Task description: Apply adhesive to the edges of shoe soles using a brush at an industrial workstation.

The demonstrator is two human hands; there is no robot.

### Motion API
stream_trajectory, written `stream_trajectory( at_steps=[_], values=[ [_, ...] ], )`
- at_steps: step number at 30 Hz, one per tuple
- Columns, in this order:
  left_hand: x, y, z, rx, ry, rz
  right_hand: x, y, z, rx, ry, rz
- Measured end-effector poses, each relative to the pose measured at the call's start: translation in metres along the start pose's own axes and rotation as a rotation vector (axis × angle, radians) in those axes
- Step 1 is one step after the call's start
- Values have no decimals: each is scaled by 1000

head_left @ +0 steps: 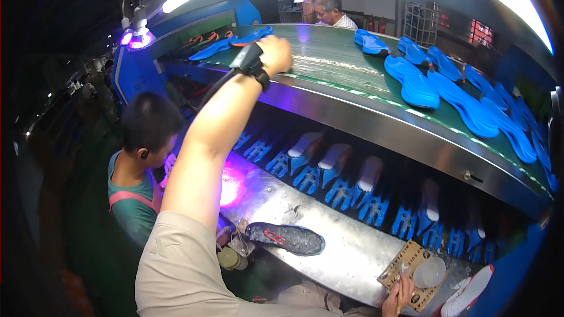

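Observation:
My left arm reaches across to the conveyor, and my left hand (276,54) is closed at the near end of a blue shoe sole (254,36). Its fingertips are partly hidden behind the hand. At the lower right, my right hand (399,298) grips a thin brush (400,286) beside a translucent bowl (429,272). That bowl rests on a piece of printed brown cardboard (390,276). A dark sole (286,239) with a red mark lies on the metal bench (346,264). A white shoe part with red edging (468,293) is right of the bowl.
Several blue soles (411,82) lie on the right of the green conveyor belt (329,64). Below it, shoe uppers (335,157) stand on a rack with blue holders (339,194). One co-worker (138,170) sits close at left; another person (332,12) is behind the belt.

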State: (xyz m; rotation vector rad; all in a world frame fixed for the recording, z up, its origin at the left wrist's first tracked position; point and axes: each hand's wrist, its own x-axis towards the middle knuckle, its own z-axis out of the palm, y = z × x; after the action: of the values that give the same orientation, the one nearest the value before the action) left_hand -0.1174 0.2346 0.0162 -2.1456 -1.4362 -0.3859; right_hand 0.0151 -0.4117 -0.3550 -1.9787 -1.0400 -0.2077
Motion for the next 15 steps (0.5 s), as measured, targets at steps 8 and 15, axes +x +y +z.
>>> stream_trajectory(
  at_steps=[8, 15],
  values=[
    [92, -109, 112, 76, -90, -150, 12, 2, 2, -191, -101, -149],
    [165, -205, 183, 178, -240, -49, 10, 4, 10, -246, -144, -50]
  ],
)
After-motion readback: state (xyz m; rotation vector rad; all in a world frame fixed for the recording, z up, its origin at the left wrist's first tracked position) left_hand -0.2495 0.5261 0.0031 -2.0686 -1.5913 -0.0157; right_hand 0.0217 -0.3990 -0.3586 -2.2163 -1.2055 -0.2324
